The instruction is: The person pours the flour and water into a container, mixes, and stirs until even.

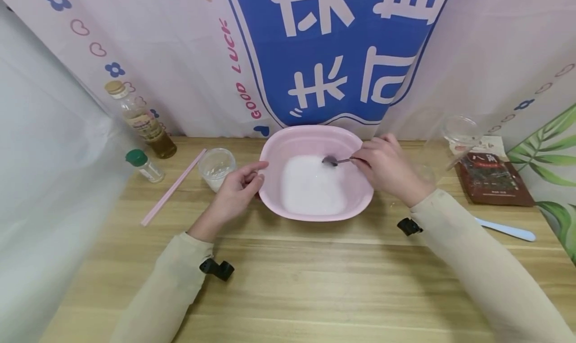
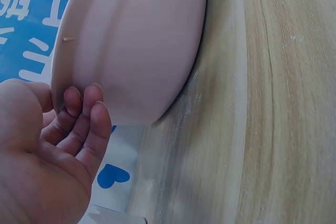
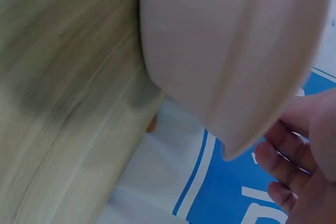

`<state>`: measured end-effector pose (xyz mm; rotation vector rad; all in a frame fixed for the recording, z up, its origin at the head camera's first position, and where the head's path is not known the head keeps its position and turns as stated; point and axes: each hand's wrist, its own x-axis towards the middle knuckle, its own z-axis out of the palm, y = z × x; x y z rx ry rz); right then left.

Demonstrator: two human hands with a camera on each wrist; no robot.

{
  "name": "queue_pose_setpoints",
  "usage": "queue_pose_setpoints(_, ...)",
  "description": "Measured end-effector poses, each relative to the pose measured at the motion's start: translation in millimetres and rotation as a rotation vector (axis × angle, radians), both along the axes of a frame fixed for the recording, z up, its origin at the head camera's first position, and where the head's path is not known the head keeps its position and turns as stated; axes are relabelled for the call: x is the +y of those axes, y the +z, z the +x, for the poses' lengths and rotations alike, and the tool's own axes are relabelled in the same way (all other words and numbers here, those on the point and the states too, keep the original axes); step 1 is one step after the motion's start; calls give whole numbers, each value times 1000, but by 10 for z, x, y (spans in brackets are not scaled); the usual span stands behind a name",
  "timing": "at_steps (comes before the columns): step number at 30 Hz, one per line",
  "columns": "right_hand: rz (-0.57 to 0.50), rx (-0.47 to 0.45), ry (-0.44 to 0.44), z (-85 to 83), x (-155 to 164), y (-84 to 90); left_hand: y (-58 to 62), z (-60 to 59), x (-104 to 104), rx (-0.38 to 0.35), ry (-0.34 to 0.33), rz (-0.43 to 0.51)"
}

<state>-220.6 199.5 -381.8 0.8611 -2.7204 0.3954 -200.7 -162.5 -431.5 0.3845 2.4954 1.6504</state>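
A pink basin holding white powder stands in the middle of the wooden table. My right hand pinches the handle of a metal spoon whose bowl hovers over the powder at the basin's far side. My left hand rests against the basin's left rim with its fingers lightly curled. In the left wrist view the fingertips touch the basin's outer wall. The right wrist view has the basin's underside and my curled fingers beside it.
A small clear cup stands left of the basin, with pink chopsticks, a green-capped shaker and an oil bottle further left. At the right are a clear measuring cup, a brown packet and a pale blue utensil.
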Motion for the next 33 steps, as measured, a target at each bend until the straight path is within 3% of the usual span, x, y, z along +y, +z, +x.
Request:
queue_pose_setpoints(3, 12, 2, 7, -12, -13, 1, -2, 2, -5, 2, -4, 3)
queue_pose_setpoints(8, 41, -5, 45, 105, 94, 155, 10, -9, 4, 12, -3, 3)
queue_pose_setpoints(13, 35, -138, 114, 211, 148, 287, 18, -5, 3, 2, -3, 13)
queue_pose_setpoints(20, -77, -240, 242, 188, -81, 137, 13, 23, -7, 3, 2, 13)
queue_pose_setpoints(26, -137, -239, 209, 136, -382, -80, 4, 32, -15, 9, -1, 20)
queue_pose_setpoints(33, -142, -173, 132, 16, -479, -71, 17, 28, 0, 12, -2, 12)
